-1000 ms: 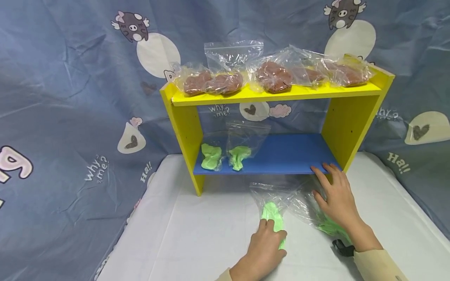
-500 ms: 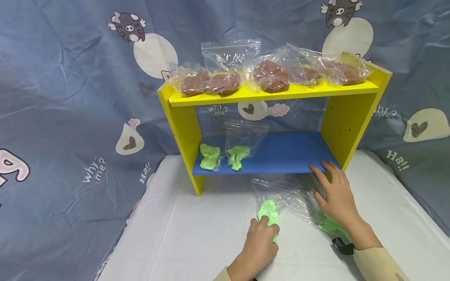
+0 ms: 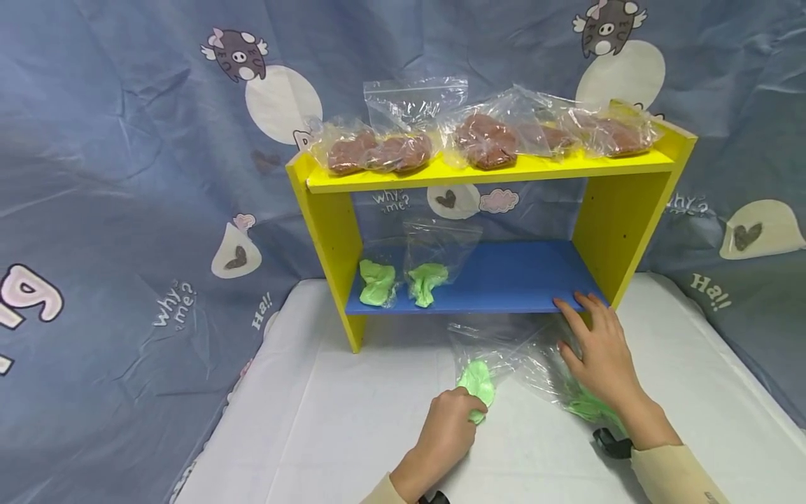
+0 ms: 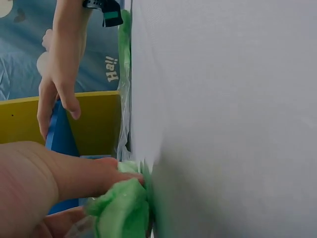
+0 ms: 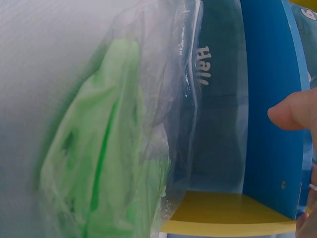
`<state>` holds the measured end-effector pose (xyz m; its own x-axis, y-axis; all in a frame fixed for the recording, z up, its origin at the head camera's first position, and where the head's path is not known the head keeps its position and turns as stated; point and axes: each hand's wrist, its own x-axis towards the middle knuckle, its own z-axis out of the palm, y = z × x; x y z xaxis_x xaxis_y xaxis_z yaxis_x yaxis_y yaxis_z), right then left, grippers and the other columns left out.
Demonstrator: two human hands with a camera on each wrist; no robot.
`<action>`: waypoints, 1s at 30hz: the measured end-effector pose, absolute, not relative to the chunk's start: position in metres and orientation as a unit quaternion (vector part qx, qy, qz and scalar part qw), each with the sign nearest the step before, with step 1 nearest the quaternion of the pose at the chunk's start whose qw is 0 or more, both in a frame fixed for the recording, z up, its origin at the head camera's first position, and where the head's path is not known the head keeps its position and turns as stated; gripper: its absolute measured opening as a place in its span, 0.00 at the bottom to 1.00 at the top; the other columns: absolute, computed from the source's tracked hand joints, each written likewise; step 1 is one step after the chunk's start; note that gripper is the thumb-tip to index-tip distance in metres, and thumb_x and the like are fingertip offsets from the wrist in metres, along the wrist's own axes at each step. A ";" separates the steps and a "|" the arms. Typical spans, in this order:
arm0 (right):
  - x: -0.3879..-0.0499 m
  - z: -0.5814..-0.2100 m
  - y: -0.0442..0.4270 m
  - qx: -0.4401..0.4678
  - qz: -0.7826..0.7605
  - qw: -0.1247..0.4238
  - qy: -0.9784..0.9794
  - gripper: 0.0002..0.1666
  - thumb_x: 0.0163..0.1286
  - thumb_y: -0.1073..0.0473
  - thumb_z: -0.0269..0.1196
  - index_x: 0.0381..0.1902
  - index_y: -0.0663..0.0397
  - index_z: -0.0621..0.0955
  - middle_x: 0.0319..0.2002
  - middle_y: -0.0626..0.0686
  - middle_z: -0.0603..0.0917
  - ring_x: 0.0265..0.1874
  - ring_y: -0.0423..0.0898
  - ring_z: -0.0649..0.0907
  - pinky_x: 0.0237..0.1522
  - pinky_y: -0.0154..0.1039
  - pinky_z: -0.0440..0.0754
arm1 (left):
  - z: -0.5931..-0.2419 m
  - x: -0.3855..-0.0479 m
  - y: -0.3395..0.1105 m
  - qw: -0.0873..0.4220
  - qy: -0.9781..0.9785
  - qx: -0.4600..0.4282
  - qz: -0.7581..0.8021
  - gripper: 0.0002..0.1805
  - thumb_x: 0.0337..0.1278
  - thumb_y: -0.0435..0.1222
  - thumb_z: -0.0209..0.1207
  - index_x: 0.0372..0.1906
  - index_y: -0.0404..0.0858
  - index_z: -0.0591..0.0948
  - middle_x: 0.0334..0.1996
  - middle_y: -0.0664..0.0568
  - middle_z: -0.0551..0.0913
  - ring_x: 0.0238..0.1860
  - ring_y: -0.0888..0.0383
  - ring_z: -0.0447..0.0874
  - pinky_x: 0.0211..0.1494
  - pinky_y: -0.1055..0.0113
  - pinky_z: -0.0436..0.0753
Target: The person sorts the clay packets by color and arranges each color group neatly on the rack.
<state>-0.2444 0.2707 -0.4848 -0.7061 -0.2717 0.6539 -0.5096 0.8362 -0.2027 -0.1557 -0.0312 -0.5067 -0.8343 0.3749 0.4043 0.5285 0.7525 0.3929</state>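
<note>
My left hand (image 3: 446, 428) grips the near end of a clear zip bag with a soft green lump (image 3: 476, 381), low on the white cloth. In the left wrist view, its thumb lies against the bagged green lump (image 4: 124, 210); the other fingers are partly hidden. My right hand (image 3: 599, 350) rests its fingertips on the front edge of the blue shelf (image 3: 516, 276), near the right side. Below that hand, another zip bag with a green lump (image 5: 104, 148) lies on the cloth, partly covered by the right arm in the head view.
Two zip bags with green lumps (image 3: 378, 282) stand at the left of the blue shelf. Along the yellow top board (image 3: 434, 175) sit several bags of brown lumps (image 3: 488, 140). A printed blue curtain (image 3: 157, 175) hangs behind. White cloth (image 3: 352, 420) spreads in front.
My left hand has shifted left and its grip has moved round the near end of the green lump, which has slid slightly left. The right hand stays on the shelf edge.
</note>
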 end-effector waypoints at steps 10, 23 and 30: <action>-0.243 -0.484 0.270 0.219 0.184 0.322 -0.903 0.47 0.57 0.59 0.69 0.75 0.45 0.68 0.72 0.67 0.62 0.73 0.67 0.57 0.74 0.64 0.47 | -0.484 -0.146 -0.042 0.222 -0.900 -0.274 -0.255 0.20 0.37 0.21 0.72 0.36 0.46 0.91 0.37 0.58 0.89 0.38 0.62 0.86 0.43 0.70 0.84; -0.245 -0.487 0.271 0.218 0.184 0.325 -0.902 0.47 0.57 0.57 0.68 0.76 0.45 0.67 0.73 0.67 0.62 0.73 0.67 0.57 0.74 0.63 0.46 | -0.443 -0.142 -0.047 0.285 -0.854 -0.355 -0.253 0.20 0.44 0.23 0.70 0.41 0.49 0.91 0.43 0.58 0.88 0.39 0.62 0.84 0.44 0.76 0.80; -0.245 -0.485 0.271 0.219 0.183 0.324 -0.902 0.48 0.57 0.59 0.70 0.76 0.44 0.67 0.73 0.67 0.62 0.73 0.67 0.57 0.73 0.64 0.47 | -0.411 -0.150 -0.040 0.312 -0.832 -0.378 -0.259 0.19 0.50 0.24 0.67 0.43 0.49 0.90 0.44 0.56 0.88 0.42 0.61 0.85 0.48 0.73 0.81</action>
<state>-0.2447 0.2709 -0.4846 -0.6944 -0.2760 0.6645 -0.5129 0.8375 -0.1881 -0.1501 -0.0401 -0.4107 -0.5191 0.4684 0.7149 0.7910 0.5801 0.1943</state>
